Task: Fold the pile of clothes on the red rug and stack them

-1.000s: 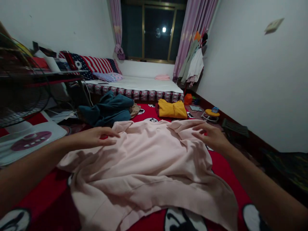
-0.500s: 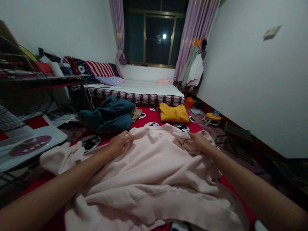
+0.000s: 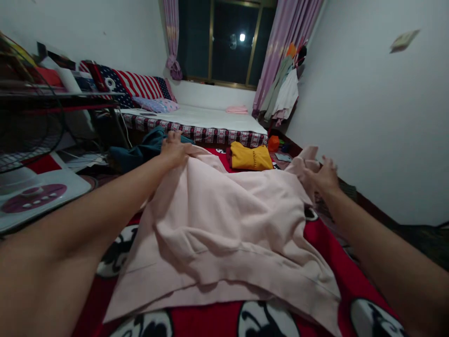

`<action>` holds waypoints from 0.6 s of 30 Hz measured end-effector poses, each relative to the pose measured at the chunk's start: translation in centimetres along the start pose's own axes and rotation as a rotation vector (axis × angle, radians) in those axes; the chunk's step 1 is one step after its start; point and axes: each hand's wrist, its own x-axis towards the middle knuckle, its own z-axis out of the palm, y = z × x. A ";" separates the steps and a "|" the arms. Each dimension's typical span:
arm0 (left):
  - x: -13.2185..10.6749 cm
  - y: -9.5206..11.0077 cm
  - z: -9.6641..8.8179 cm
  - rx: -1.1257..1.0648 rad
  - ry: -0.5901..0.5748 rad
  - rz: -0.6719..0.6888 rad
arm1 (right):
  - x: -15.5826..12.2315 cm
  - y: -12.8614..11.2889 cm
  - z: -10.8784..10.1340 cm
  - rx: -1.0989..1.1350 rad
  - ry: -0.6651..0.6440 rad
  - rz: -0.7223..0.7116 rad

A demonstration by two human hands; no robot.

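Observation:
A pale pink sweatshirt (image 3: 231,210) is spread before me on a red blanket (image 3: 206,323) with black-and-white round prints. Its wide hem lies towards me, and its far part is raised between my hands. My left hand (image 3: 174,150) grips the cloth at the upper left corner, with part of the fingers turned away from view. At the upper right, my right hand (image 3: 324,177) holds a bunched fold of the sweatshirt, some of its fingers sticking out loosely. A folded yellow garment (image 3: 251,157) lies beyond the sweatshirt, and a teal garment (image 3: 140,149) is heaped behind my left hand.
A bed (image 3: 210,118) with a white sheet stands under the window. To the left are a cluttered table (image 3: 101,95) and a white appliance with a purple panel (image 3: 35,197). Clothes (image 3: 285,96) hang by the right curtain. A white wall rises on the right.
Both hands have lifted the far part of the sweatshirt and moved wider apart, the right one farther out. The cloth is pulled flatter, and its hem has drawn away from me, baring more blanket.

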 end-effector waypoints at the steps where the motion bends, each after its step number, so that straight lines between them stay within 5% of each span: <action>1: -0.3 0.9 0.9 0.048 -0.030 -0.004 | -0.9 -0.2 0.4 -0.028 -0.015 -0.053; 5: -5.1 5.3 5.9 0.096 -0.220 0.167 | -6.6 -0.7 1.9 -0.063 -0.264 -0.380; 10: -12.3 7.2 11.2 0.063 -0.423 0.175 | -13.9 -0.3 3.9 -0.251 -0.592 -0.498; 18: -14.1 5.8 12.9 0.089 -0.263 0.104 | -16.3 1.9 6.2 -0.320 -0.527 -0.470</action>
